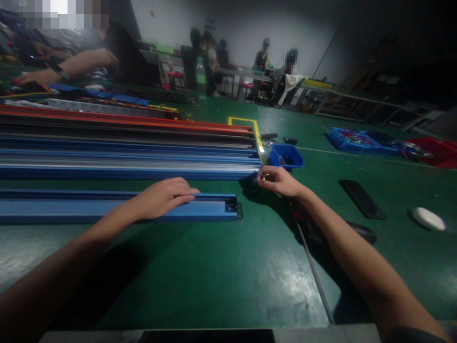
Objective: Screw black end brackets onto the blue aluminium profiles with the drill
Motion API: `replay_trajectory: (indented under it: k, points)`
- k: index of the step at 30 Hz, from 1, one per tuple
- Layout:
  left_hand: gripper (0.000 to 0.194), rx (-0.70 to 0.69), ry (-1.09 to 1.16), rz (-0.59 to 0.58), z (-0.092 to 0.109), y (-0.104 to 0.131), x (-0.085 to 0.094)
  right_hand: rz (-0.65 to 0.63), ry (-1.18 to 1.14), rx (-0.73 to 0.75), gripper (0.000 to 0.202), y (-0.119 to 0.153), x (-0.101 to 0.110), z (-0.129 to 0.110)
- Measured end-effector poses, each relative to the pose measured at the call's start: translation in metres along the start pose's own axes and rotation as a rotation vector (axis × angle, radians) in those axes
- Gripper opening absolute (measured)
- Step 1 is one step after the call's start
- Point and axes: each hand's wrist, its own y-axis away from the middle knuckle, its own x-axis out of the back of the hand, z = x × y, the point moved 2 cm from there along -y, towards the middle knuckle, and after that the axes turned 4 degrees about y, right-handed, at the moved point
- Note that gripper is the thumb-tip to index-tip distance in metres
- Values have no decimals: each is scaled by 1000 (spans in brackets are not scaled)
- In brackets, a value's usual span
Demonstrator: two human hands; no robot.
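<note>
My left hand (166,197) lies over a long blue metal channel (205,208), its fingers curled over the far wall. A black end piece (233,207) sits at the channel's right end. My right hand (280,181) is closed in a pinch just past the right ends of a row of long profiles, blue ones (160,172) nearest. A speck of yellow shows at its fingertips; what they hold is too small to make out. Close behind this hand stands a small blue bin (285,156) with dark contents. Under my right forearm lies a black tool (312,228) with a red mark, partly hidden.
An orange profile (200,125) lies at the back of the row. To the right are a black flat slab (362,199), a white oval object (428,218), a blue tray (352,138) of small parts and a red tray (437,151). Another person's arm (82,64) reaches in at upper left.
</note>
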Motion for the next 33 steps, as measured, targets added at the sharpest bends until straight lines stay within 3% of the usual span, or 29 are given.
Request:
replay_trajectory:
  k: [3,6,10,13,18,22,28,33]
  points:
    - [39,3,-2,-4,-1,0,-1,-1,-4,-147,21,1,-3,3]
    - [39,5,3,-5,-2,0,-1,77,32,-170,20,1,-4,4]
    - [40,16,-2,-12,-3,1,-1,338,120,-245,16,0,12,7]
    - [39,22,5,-10,-3,1,-1,538,279,-446,13,3,43,9]
    - [40,33,24,-14,-3,0,-1,389,396,-705,23,15,81,18]
    - [39,57,28,-7,-4,1,-1,163,524,-775,21,17,72,28]
    - [42,58,3,-27,-3,1,1,216,581,-760,17,11,44,37]
    - [42,51,-8,-31,0,-1,2,279,543,-742,24,15,38,37]
